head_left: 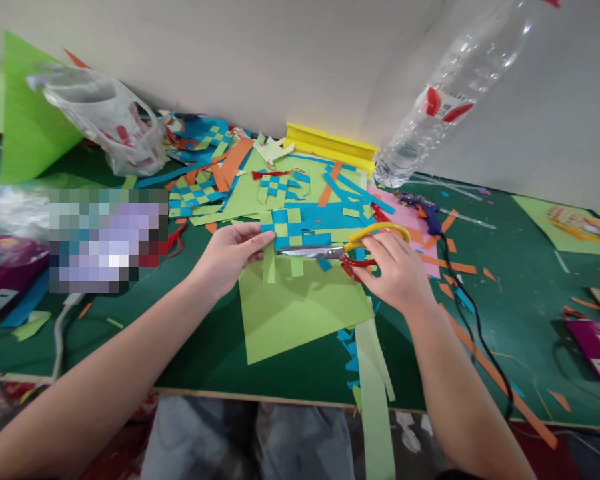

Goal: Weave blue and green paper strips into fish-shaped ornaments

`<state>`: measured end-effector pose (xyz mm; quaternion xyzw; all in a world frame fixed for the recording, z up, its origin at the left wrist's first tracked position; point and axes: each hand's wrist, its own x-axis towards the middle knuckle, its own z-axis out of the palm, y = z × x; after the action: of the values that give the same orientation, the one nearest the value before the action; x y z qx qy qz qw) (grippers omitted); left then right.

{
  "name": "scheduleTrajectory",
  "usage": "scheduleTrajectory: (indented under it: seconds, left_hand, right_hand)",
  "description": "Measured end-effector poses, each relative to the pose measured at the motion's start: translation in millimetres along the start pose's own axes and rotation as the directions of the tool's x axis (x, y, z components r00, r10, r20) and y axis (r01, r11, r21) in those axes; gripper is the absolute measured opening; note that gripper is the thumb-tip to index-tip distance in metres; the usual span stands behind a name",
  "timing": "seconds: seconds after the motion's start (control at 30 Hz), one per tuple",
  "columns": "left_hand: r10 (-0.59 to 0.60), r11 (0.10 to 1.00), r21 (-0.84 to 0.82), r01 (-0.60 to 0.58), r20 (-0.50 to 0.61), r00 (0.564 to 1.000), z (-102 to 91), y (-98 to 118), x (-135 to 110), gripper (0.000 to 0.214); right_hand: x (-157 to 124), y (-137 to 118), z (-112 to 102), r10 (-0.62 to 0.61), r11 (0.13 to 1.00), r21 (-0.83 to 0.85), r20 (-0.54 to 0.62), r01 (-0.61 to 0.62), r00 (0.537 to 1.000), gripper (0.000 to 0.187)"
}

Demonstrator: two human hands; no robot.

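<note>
My left hand [235, 257] pinches the left side of a woven blue and light-green paper piece [289, 227], whose loose strip ends hang down and stick out to the right. In my right hand [397, 270] is a pair of scissors [325, 252] with one yellow and one red handle loop. Its blades point left along the lower edge of the weave, and I cannot tell whether they touch the paper. Beneath both hands lies a light-green paper sheet [300, 317]. Another small weave with a red tassel [275, 175] rests behind them.
A clear bottle [445, 100] stands at the back right, beside a yellow strip holder [330, 147]. At the back left sits a white plastic bag [110, 120]. A glue gun [425, 210] trails a black cable. Paper scraps litter the green table [195, 353]; light-green strips [375, 400] overhang its front edge.
</note>
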<state>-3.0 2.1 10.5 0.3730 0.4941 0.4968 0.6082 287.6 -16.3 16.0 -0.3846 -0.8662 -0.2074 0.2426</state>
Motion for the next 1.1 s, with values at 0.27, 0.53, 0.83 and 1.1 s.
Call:
scheduleTrajectory:
  seconds: [0.27, 0.53, 0.83, 1.1]
  left_hand:
    - [-0.003, 0.999, 0.048, 0.001, 0.025, 1.000, -3.7, -4.1, 3.6, 0.027]
    - [-0.038, 0.998, 0.057, 0.036, 0.045, 0.998, -3.5, -4.2, 3.4, 0.029]
    - [-0.072, 0.997, 0.012, 0.071, 0.070, 0.995, -3.3, -3.6, 3.8, 0.030]
    - [-0.090, 0.996, 0.000, 0.091, 0.095, 0.991, -3.4, -2.3, 3.4, 0.029]
  right_hand:
    - [1.5, 1.2, -0.5, -0.031, 0.999, -0.036, -0.015, 0.030, 0.999, 0.028]
    - [-0.7, 2.3, -2.8, -0.053, 0.993, -0.108, -0.031, 0.050, 0.998, 0.024]
    - [-2.0, 3.2, -1.9, -0.046, 0.996, -0.083, -0.047, 0.042, 0.998, 0.028]
    - [-2.5, 1.8, -1.9, -0.015, 0.999, -0.043, -0.006, 0.015, 1.000, 0.028]
